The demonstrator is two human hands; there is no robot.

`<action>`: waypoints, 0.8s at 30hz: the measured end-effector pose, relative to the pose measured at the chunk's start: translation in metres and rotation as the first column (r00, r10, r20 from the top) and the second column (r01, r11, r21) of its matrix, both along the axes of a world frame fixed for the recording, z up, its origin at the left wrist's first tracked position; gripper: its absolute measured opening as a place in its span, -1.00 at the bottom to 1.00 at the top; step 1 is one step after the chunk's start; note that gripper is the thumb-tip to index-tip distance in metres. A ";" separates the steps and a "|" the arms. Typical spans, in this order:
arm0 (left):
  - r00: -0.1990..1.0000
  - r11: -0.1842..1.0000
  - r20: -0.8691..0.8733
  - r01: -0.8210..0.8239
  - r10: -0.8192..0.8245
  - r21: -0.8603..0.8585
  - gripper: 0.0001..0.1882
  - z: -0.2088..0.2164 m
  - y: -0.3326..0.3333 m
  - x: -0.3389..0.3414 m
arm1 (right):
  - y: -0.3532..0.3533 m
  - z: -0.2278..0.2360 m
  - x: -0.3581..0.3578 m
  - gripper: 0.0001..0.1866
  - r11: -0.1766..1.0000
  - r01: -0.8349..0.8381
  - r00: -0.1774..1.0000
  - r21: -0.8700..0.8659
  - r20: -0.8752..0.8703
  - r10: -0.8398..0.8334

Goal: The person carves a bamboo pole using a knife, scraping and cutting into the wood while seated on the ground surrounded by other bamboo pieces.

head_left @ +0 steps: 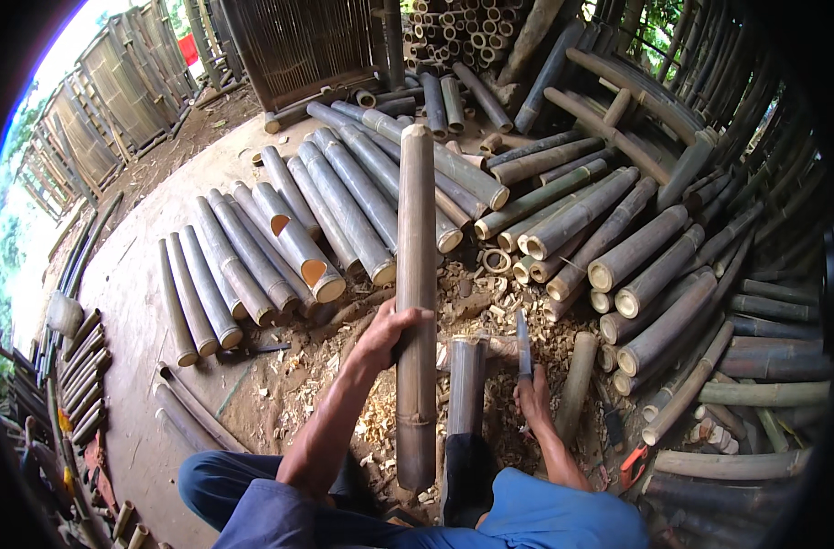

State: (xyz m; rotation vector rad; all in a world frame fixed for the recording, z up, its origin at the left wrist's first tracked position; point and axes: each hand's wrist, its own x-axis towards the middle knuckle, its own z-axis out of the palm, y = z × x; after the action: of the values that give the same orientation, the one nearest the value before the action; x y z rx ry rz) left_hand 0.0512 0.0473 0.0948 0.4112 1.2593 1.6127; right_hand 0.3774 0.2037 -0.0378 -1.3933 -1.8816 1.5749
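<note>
My left hand (pixel 385 334) wraps closed around the middle of a long, pale brown bamboo pole (pixel 416 302), which I hold upright in front of me, its foot resting near my knees on the ground littered with pale wood shavings (pixel 380 416). My right hand (pixel 532 395) grips shut on the handle of a narrow steel-bladed knife (pixel 523 343), tip pointing up. To cut cleanly, I judge I should steady the pole firmly and keep the blade angled away from my left fingers. Cut bamboo sections (pixel 344 206) lie stacked beyond.
</note>
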 end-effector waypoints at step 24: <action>0.793 0.875 0.547 -0.038 -0.267 0.483 -0.10 -0.013 0.004 0.045 | -0.091 0.088 0.005 -0.63 0.777 0.043 0.974 0.628 -0.200 0.108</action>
State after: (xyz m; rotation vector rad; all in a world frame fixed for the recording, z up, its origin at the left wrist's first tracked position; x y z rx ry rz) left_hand 0.0959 0.0508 0.0817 0.2290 0.3361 1.7429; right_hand 0.3822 0.1132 0.0501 -0.8422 -2.0213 0.9057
